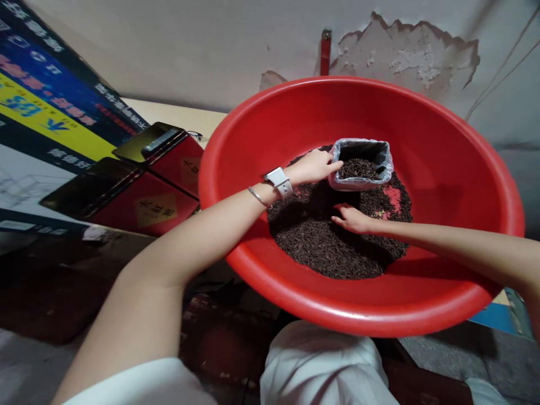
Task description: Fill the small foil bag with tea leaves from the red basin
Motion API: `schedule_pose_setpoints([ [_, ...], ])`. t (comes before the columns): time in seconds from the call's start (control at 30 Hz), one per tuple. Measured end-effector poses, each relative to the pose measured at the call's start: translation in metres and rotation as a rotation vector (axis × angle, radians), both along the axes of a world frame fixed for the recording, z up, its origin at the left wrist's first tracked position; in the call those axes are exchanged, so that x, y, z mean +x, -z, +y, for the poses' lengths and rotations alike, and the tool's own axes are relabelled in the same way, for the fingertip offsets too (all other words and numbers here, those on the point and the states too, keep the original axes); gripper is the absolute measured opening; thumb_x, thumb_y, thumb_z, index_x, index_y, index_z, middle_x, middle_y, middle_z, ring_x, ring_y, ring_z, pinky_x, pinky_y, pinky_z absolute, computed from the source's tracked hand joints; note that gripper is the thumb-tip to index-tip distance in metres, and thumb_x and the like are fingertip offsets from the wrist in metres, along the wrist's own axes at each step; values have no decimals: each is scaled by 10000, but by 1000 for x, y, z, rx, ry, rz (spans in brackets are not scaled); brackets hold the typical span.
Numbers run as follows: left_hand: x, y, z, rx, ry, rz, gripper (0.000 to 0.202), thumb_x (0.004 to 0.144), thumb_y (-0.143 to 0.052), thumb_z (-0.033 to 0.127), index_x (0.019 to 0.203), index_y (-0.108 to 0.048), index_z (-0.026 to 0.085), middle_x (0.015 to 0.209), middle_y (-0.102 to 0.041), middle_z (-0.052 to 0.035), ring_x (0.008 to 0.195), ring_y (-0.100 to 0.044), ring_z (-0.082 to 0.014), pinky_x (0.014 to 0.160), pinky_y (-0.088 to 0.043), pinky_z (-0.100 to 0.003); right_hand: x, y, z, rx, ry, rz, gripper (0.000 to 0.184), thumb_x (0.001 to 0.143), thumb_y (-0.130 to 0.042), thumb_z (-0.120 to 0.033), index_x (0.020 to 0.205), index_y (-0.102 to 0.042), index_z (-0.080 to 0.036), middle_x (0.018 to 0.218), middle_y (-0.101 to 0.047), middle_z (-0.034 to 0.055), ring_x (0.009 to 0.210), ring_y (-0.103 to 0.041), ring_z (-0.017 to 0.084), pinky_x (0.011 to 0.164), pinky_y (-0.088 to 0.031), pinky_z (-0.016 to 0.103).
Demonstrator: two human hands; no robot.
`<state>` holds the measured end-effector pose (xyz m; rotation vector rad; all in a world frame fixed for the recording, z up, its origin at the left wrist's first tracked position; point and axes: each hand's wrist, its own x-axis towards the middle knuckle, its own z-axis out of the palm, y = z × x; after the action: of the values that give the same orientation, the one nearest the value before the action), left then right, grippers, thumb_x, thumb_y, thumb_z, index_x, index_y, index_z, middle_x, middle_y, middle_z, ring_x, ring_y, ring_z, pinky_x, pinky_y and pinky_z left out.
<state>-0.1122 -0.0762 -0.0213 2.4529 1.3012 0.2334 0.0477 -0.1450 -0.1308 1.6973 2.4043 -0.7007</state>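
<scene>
A wide red plastic basin (455, 169) holds a heap of dark, loose tea leaves (333, 256). Inside it stands a square container lined with a clear plastic bag (383, 179) folded over its rim, partly filled with the same leaves. My left hand (317, 165), with a watch on the wrist, grips this container by its left rim, thumb on the edge. Just in front of the container, my right hand (355, 219) reaches down to the leaves. Its visible fingers are apart, and I see nothing held in them; its underside is hidden.
Two red tins with dark lids (154, 205) lie left of the basin, beside a large printed box (54, 95). Behind the basin rises a wall with peeling paint (413, 56). My knee in pale cloth (320, 365) is below the basin's near rim.
</scene>
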Motion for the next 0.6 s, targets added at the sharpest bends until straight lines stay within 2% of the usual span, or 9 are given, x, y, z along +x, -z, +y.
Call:
schedule_pose_setpoints([
  [0.1,1,2,2,30,6,0,422,981,-395,374,828,-686,110,724,-637,-74,631,-525,-147,628,-353,-268,-10,-7,1,-77,137,57,483,994,-434,-287,1401,-447,-27,1412,-532,203,1307,-516,263,1076,-386,307],
  [0.2,1,5,4,45,9,-6,443,985,-389,389,837,-695,106,752,-653,-86,675,-558,-162,654,-373,-273,-28,-8,8,-168,195,80,426,999,-435,-323,1326,-533,-69,1335,-607,168,1199,-598,261,996,-446,309],
  [0.33,1,7,6,41,16,-8,453,988,-380,401,890,-703,99,807,-680,-107,731,-596,-185,685,-400,-279,-67,-5,18,-242,160,120,377,999,-434,-381,1180,-624,-111,1179,-688,126,1036,-658,236,839,-486,281],
  [0.43,2,5,5,28,12,-17,437,982,-389,410,957,-696,100,839,-688,-116,752,-610,-196,690,-409,-281,-90,-6,20,-253,164,133,452,960,-459,-540,1135,-624,-157,1117,-698,103,978,-657,237,781,-487,295],
  [0.53,3,3,2,15,3,-35,426,974,-419,422,983,-693,95,863,-692,-134,780,-622,-214,717,-420,-292,-97,-11,18,-308,156,181,576,893,-460,-688,1106,-619,-177,1076,-701,90,955,-641,247,809,-495,340],
  [0.6,4,2,0,-5,-1,-47,419,969,-445,431,977,-695,94,868,-692,-141,795,-627,-222,735,-425,-301,-96,-14,16,-374,82,266,621,865,-468,-725,1135,-614,-185,1147,-684,83,1024,-623,250,895,-488,367],
])
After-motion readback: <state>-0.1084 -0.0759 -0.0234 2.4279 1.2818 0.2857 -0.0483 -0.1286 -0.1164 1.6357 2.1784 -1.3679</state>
